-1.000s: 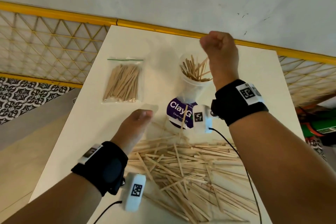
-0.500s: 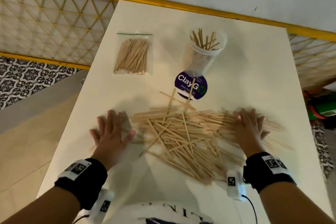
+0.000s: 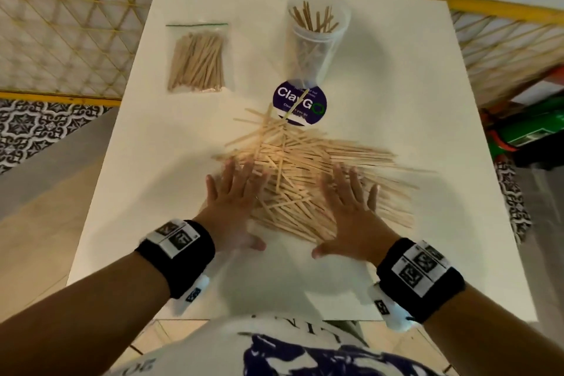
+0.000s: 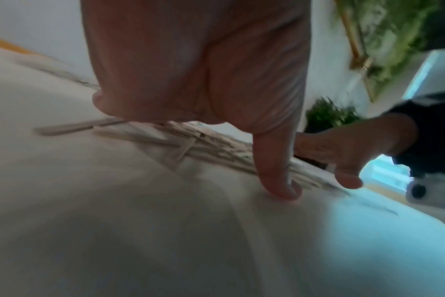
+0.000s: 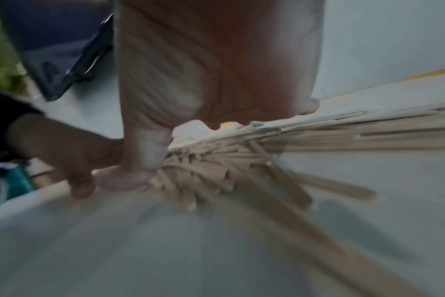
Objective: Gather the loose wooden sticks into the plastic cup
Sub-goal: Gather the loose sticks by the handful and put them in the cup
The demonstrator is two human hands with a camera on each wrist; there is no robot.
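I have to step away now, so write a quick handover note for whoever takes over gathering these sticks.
Left hand: open, flat on the left side of the stick pile.
Right hand: open, flat on the pile's right side.
Cup: upright at the far side of the table, some sticks already in it.
Bag of sticks: left of the cup, not part of the pile.
Left: most sticks lie loose; bunch them, lift, drop into the cup.
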